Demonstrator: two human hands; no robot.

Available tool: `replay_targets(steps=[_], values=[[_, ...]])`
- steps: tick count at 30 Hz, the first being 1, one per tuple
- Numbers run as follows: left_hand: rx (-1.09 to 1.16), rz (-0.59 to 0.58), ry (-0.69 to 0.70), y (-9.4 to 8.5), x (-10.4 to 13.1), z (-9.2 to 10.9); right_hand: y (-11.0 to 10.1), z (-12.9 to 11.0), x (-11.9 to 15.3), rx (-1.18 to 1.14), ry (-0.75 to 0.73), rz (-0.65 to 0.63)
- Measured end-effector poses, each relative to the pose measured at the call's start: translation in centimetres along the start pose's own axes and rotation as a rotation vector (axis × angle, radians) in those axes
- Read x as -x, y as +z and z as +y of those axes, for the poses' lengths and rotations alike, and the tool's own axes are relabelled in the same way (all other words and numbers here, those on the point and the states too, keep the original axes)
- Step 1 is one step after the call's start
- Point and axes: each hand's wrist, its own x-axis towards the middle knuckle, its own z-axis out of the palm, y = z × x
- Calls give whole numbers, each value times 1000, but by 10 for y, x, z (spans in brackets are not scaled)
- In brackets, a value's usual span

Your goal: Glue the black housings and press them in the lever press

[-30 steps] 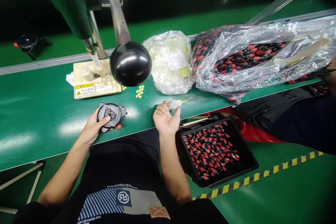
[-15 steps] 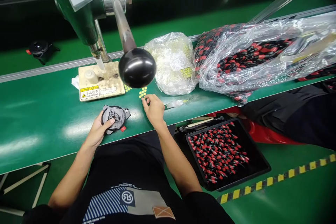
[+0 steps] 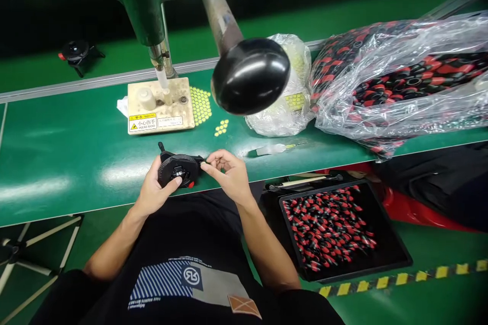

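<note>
**Black round part held at the near edge of the bench**

The black round part (image 3: 178, 170) sits near the picture's centre, slightly toward 9 o'clock, over the near edge of the green bench (image 3: 57, 162). The left hand (image 3: 154, 194) cups it from the 7 o'clock side, thumb laid across its face, fingers closed around its rim. The right hand (image 3: 229, 175) lies just at 3 o'clock of the part, its thumb and forefinger pinched narrow on a small pale piece (image 3: 203, 163) whose kind cannot be told; the pinched tips meet the part's right-hand edge.

At 12 o'clock of the hands, a loose cluster of small yellow discs (image 3: 221, 127) lies on the bench, and beyond it a larger honeycomb patch of the same discs (image 3: 200, 104) touches the cream base plate (image 3: 160, 106) of a hand press. That plate carries a yellow warning label (image 3: 142, 123). The press column (image 3: 150, 0) rises at 11 o'clock, and its lever ends in a black knob (image 3: 250, 75) that hangs at 1 o'clock.

At 2 o'clock lies a small clear tube (image 3: 271, 149) on the bench. Behind it stands a clear bag of yellow discs (image 3: 293, 96), and at 3 o'clock a large clear bag of red-and-black parts (image 3: 400, 81). At 4 o'clock, below bench level, a black tray (image 3: 396, 259) holds more red-and-black parts (image 3: 328, 228).
</note>
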Motion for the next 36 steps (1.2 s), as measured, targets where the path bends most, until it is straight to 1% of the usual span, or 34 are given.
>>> replay_targets(steps=[2, 6, 8, 11, 13, 15, 17, 19, 20, 21, 23, 25, 27, 29, 31, 34, 36], values=[[-13, -46, 46, -3, 2, 4, 1, 0, 2, 24, -24, 20], [-11, -135, 90, -9, 2, 10, -3, 1, 6, 61, -117, -60], [-13, -164, 92, -10, 1, 11, -4, 0, 8, 84, -172, -81], [-25, -179, 66, -7, 2, 9, -2, 0, 12, 137, -256, -51], [-39, -104, 53, 0, 5, 7, 0, 0, 15, 150, -284, -2], [-53, 10, 64, 7, 10, 6, 1, 0, 16, 124, -259, 28], [-67, 104, 98, 8, 11, 6, 0, 1, 17, 67, -189, -20], [-92, 180, 145, -2, 5, 9, -3, 2, 17, 27, -121, -125], [-111, 227, 173, -11, -3, 11, -6, 3, 16, 27, -101, -158], [-133, 277, 205, -23, -13, 13, -8, 4, 15, 41, -87, -165], [-172, 351, 265, -51, -42, 19, -11, 6, 12, 91, -66, -127], [-175, 358, 301, -78, -78, 24, -11, 6, 9, 128, -52, -84], [-146, 319, 295, -96, -114, 28, -10, 4, 6, 146, -54, -73], [-148, 269, 288, -105, -144, 32, -10, 1, 4, 163, -71, -73], [-200, 208, 288, -106, -166, 37, -10, -2, 3, 182, -81, -72], [-285, 102, 269, -103, -183, 44, -13, -3, -1, 207, -89, -49], [-295, 53, 246, -102, -185, 47, -14, -4, -6, 222, -116, 27]])
